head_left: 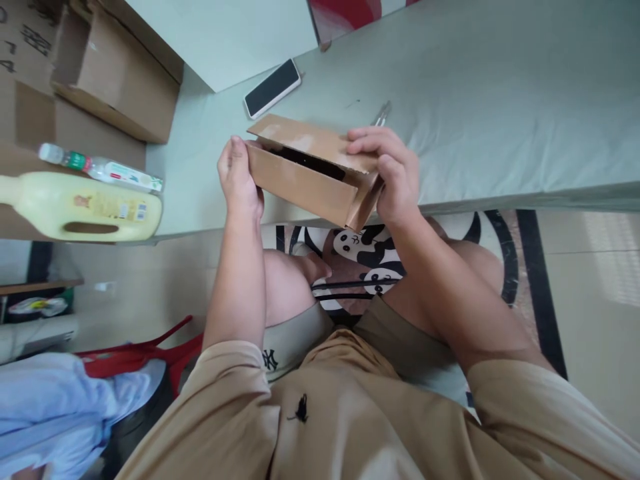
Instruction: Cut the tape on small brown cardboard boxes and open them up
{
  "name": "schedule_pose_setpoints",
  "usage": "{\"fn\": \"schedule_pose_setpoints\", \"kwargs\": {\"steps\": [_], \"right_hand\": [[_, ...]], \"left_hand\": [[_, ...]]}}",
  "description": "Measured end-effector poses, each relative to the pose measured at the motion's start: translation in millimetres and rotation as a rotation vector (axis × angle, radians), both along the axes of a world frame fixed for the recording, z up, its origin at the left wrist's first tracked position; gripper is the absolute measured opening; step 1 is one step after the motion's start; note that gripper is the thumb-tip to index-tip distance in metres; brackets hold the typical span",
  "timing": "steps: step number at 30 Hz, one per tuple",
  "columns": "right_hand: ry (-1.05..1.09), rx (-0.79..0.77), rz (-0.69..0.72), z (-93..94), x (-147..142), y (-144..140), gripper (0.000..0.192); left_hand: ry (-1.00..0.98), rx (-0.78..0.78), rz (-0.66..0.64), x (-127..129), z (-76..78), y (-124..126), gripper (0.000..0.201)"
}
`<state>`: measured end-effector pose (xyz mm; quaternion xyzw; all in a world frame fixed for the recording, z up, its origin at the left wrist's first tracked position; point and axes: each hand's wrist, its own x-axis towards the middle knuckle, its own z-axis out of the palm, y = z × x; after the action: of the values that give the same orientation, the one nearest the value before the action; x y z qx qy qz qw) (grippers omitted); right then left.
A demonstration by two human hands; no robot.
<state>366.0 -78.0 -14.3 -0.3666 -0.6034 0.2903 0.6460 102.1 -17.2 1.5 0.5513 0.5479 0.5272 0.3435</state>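
Note:
A small brown cardboard box (303,183) is held up between my two hands over the front edge of the table. Its top flap stands partly lifted, and a dark gap shows along the opening. My left hand (237,177) is closed around the box's left end, thumb on the near side. At the right end, my right hand (393,170) grips the box, with its fingers laid over the upper flap and a side flap folded out beneath. What lies inside the box is too dark to make out. Just behind my right hand is a slim metallic tool (383,113), partly hidden.
On the pale green tablecloth (500,120) lies a phone-like device (273,88) with a dark screen. To the left are a larger open carton (120,80), a clear plastic bottle (107,170) and a yellow jug (90,205). A panda-patterned mat (350,247) is below.

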Motion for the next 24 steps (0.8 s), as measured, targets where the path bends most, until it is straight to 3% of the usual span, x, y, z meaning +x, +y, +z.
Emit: {"fn": "schedule_pose_setpoints", "kwargs": {"steps": [2,8,13,19,24], "right_hand": [[-0.108,-0.059,-0.036,0.9,-0.7,-0.9,0.055],[-0.394,-0.213,-0.064,5.5,-2.3,-2.8,0.034],[-0.402,-0.197,-0.048,2.7,-3.8,-4.5,0.034],[-0.403,-0.214,-0.166,1.3,-6.1,-3.7,0.032],[-0.384,-0.228,-0.183,5.3,-6.6,-2.8,0.033]], "left_hand": [[0.003,-0.004,-0.005,-0.2,-1.0,-0.6,0.055],[0.042,0.069,0.017,-3.6,-4.9,0.0,0.053],[0.173,0.131,-0.005,-8.0,-7.0,0.6,0.056],[0.158,0.052,-0.004,-5.6,-6.6,-0.6,0.056],[0.117,0.013,0.006,-3.7,-5.3,-2.2,0.053]]}}
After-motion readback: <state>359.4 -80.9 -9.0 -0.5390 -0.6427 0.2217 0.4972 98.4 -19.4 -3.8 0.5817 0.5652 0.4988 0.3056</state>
